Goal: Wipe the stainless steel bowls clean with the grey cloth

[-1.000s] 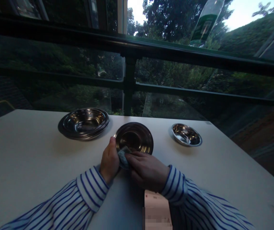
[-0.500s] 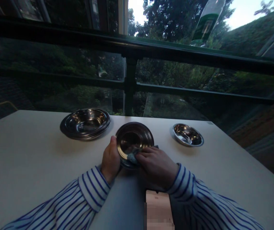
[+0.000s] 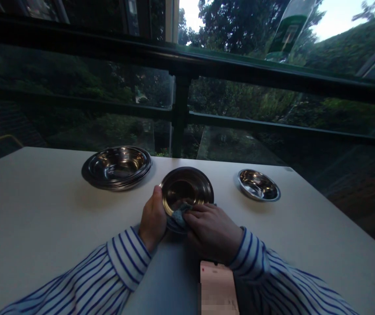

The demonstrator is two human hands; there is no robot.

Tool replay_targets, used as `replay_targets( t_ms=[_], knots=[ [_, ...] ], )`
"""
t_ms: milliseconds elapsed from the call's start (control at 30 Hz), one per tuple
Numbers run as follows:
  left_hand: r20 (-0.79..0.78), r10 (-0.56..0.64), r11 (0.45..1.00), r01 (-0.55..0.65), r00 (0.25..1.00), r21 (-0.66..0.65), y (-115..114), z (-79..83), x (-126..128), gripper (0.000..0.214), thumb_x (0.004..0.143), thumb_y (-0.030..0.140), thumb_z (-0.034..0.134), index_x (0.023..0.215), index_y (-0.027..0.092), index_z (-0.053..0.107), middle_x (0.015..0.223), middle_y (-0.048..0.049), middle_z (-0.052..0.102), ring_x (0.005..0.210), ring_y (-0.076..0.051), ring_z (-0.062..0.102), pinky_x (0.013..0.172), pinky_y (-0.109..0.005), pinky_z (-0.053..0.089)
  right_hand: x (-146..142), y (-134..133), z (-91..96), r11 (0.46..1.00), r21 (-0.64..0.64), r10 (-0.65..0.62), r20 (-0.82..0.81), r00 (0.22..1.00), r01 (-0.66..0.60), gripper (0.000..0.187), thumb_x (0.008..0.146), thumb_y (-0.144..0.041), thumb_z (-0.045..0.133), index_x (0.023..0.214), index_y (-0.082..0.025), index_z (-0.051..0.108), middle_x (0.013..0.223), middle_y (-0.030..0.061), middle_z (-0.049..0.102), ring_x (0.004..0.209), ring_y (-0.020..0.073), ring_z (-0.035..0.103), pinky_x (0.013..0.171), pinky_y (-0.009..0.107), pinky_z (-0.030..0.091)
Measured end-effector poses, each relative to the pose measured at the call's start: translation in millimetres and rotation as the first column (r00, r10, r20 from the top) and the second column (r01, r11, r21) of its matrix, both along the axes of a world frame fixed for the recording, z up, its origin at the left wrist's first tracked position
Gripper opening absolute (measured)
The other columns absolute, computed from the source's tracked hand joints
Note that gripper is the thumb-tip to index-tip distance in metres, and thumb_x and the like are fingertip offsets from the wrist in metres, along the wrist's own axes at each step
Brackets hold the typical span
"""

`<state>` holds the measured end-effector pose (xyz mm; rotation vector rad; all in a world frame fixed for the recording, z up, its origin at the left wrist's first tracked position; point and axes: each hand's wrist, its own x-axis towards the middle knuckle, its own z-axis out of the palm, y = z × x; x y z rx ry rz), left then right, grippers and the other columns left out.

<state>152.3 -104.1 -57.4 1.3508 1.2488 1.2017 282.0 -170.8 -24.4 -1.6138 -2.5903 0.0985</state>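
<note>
The left hand (image 3: 153, 217) grips the tilted steel bowl (image 3: 187, 192) by its rim; the right hand (image 3: 212, 229), just beside it, presses a grey cloth (image 3: 177, 215) inside.

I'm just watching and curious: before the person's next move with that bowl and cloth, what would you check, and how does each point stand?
1. Left hand grips the tilted bowl at its rim: ok.
2. Right hand presses the cloth into the bowl: ok.
3. Bowl wiped clean inside: cannot tell, too dim.
4. Stack of bowls apart from the hands: ok.
5. Single small bowl well inside the table edge: ok.
</note>
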Motion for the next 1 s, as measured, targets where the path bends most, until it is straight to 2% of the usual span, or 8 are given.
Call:
replay_targets(
  t_ms=[133,300,433,500,667,800,867,1000],
  knots=[
    [-0.001,0.042,0.999,-0.042,0.999,0.02,1.7,-2.4,-1.5,0.061,0.079,0.058,0.024,0.083,0.013,0.065,0.081,-0.0071,0.069,0.082,-0.02,0.062,0.076,-0.03,0.045,-6.9,1.4,-4.7,0.995,0.036,0.096,-0.142,0.985,-0.092,0.023,0.081,-0.024,0.037,0.098,-0.013,0.049,0.095,0.0077,0.06,0.091,0.0181,0.052,0.08,0.029,0.04],
    [0.014,0.014,1.0,-0.013,1.0,-0.027,1.2,-1.7,-1.0,0.063,0.078,0.06,0.023,0.077,0.013,0.065,0.067,-0.0066,0.068,0.074,-0.022,0.063,0.07,-0.032,0.047,4.7,-0.4,-2.2,0.999,-0.015,0.043,-0.04,0.998,-0.044,0.024,0.08,-0.022,0.04,0.099,-0.015,0.053,0.095,0.0076,0.062,0.093,0.0216,0.053,0.08,0.035,0.04],
    [0.009,0.019,1.0,-0.019,1.0,0.01,1.3,-1.8,-0.9,0.063,0.078,0.06,0.023,0.082,0.013,0.065,0.078,-0.0079,0.069,0.081,-0.021,0.062,0.076,-0.032,0.045,0.9,2.9,-8.7,0.988,0.025,0.156,-0.157,0.975,-0.154,0.036,0.076,-0.019,0.044,0.111,-0.012,0.046,0.109,0.0088,0.057,0.104,0.0199,0.048,0.088,0.03,0.038],
    [0.02,0.037,0.999,-0.037,0.999,0.012,1.4,-1.4,-1.4,0.063,0.078,0.06,0.022,0.085,0.014,0.064,0.084,-0.0079,0.069,0.084,-0.021,0.062,0.079,-0.032,0.044,-1.6,4.0,-10.2,0.985,0.057,0.171,-0.192,0.967,-0.162,0.04,0.076,-0.019,0.044,0.116,-0.01,0.042,0.117,0.0105,0.052,0.107,0.0197,0.045,0.089,0.03,0.038],
    [-0.007,0.004,1.0,-0.004,1.0,-0.003,-0.2,2.2,-1.2,0.066,0.077,0.061,0.021,0.078,0.012,0.065,0.075,-0.0082,0.069,0.077,-0.022,0.063,0.074,-0.032,0.047,9.1,1.0,-0.8,0.997,-0.031,0.074,-0.037,0.997,-0.075,0.028,0.077,-0.017,0.044,0.104,-0.016,0.052,0.099,0.0084,0.062,0.097,0.0215,0.052,0.081,0.034,0.041],
    [0.031,-0.029,0.999,0.028,0.999,0.029,-1.1,1.2,-0.7,0.065,0.078,0.06,0.021,0.085,0.012,0.065,0.08,-0.0083,0.069,0.082,-0.022,0.062,0.077,-0.032,0.046,4.9,3.4,-8.0,0.984,0.02,0.177,-0.147,0.973,-0.176,0.026,0.079,-0.02,0.044,0.103,-0.014,0.051,0.101,0.008,0.06,0.097,0.0192,0.051,0.084,0.031,0.04],
    [0.046,-0.012,0.999,0.011,0.999,0.031,-1.0,0.8,-1.4,0.064,0.079,0.059,0.022,0.086,0.012,0.065,0.081,-0.0079,0.069,0.083,-0.021,0.062,0.077,-0.031,0.045,-1.4,4.8,-13.3,0.983,0.09,0.174,-0.214,0.961,-0.158,0.03,0.082,-0.02,0.038,0.11,-0.011,0.046,0.111,0.0098,0.056,0.102,0.0186,0.048,0.087,0.03,0.039],
    [0.004,0.003,1.0,-0.003,1.0,0.023,-0.5,2.3,-3.0,0.064,0.079,0.059,0.022,0.082,0.012,0.064,0.08,-0.0075,0.069,0.081,-0.021,0.062,0.076,-0.03,0.046,-0.4,1.5,-9.3,0.996,0.046,0.082,-0.087,0.993,-0.079,0.03,0.083,-0.023,0.038,0.109,-0.012,0.048,0.105,0.0106,0.059,0.099,0.021,0.051,0.083,0.035,0.041]
  ],
)
